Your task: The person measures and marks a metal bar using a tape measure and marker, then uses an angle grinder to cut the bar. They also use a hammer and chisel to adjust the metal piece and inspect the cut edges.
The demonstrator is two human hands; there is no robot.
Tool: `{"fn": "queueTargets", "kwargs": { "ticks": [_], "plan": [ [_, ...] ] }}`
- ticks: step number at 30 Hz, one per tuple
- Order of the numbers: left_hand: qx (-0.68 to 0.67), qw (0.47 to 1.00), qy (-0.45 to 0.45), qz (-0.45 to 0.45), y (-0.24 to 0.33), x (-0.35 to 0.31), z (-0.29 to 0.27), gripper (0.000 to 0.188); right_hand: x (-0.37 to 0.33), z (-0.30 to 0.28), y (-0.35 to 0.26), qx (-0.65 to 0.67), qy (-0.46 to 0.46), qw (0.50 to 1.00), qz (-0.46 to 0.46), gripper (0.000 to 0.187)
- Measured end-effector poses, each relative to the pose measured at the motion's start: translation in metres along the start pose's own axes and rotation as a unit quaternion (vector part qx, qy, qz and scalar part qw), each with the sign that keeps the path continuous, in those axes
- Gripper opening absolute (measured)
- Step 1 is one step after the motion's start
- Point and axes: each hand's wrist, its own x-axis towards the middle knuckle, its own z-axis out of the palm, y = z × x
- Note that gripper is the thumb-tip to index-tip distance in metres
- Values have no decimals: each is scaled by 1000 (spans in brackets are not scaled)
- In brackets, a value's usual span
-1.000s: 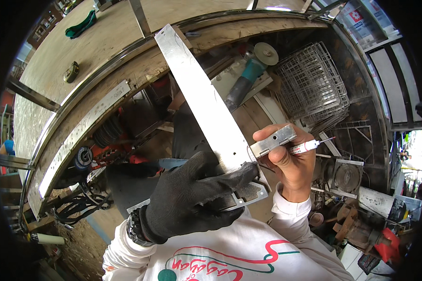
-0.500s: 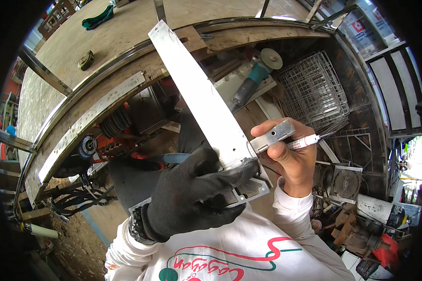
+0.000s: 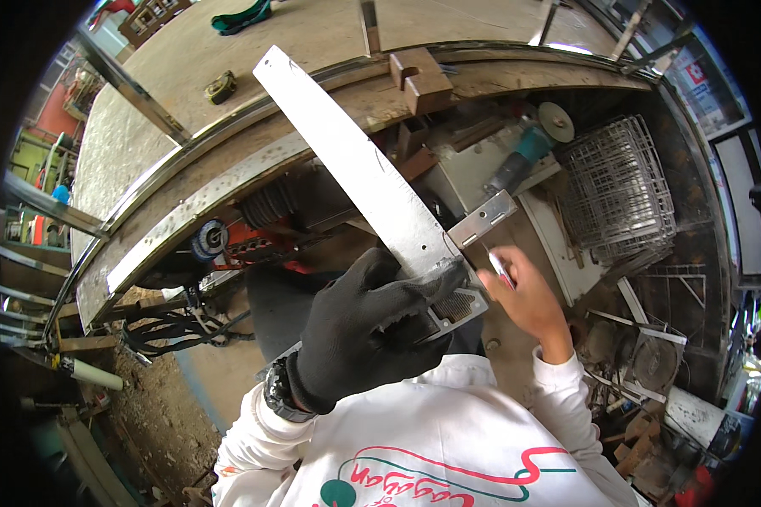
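My left hand [image 3: 368,325], in a black knit glove, is closed around the lower end of a long white flat metal bar [image 3: 347,160] with small holes. The bar slants up and leftward. Under the gloved fingers shows a grey metal piece with a dark mesh insert [image 3: 457,308]; its other side is hidden. A small silver metal bracket [image 3: 484,218] sticks out from the bar's right edge; what keeps it there cannot be seen. My bare right hand [image 3: 528,296], slightly blurred, grips a white marker [image 3: 500,268], its tip just below the bracket.
A curved wooden bench edge [image 3: 473,89] runs ahead, bearing a notched wooden block [image 3: 420,80] and a tape measure [image 3: 221,87]. Beyond the bar lie an angle grinder [image 3: 524,152] and stacked wire racks [image 3: 621,198]. Black cables [image 3: 177,329] hang at left.
My right hand has let go of the bracket and dropped below it, turning the marker's tip toward it. My left hand keeps hold of the bar. The whole view has shifted.
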Motion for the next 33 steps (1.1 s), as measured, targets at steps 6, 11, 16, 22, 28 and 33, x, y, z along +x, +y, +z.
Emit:
{"fn": "queueTargets", "kwargs": {
  "ticks": [6, 11, 16, 22, 28, 33],
  "plan": [
    [44, 998, 21, -35, -18, -7, -2, 65, -28, -6, -7, 106, 70, 991, 49, 42],
    [28, 998, 31, -43, -19, -6, 1, 64, -27, -7, -34, 485, 11, 874, -30, 62],
    [43, 998, 47, -26, -19, -7, 2, 63, -21, -2, -35, 279, 22, 938, -206, 62],
    [80, 995, 15, -51, -17, -10, 0, 59, -20, 24, -86, 99, 80, 943, -309, 46],
    [78, 996, 23, -44, -18, -11, 5, 56, -8, 42, -97, 70, 107, 936, -328, 26],
    [70, 995, -8, -73, -11, -11, 2, 65, -7, 45, -96, 73, 119, 937, -321, 25]
  ]
}}
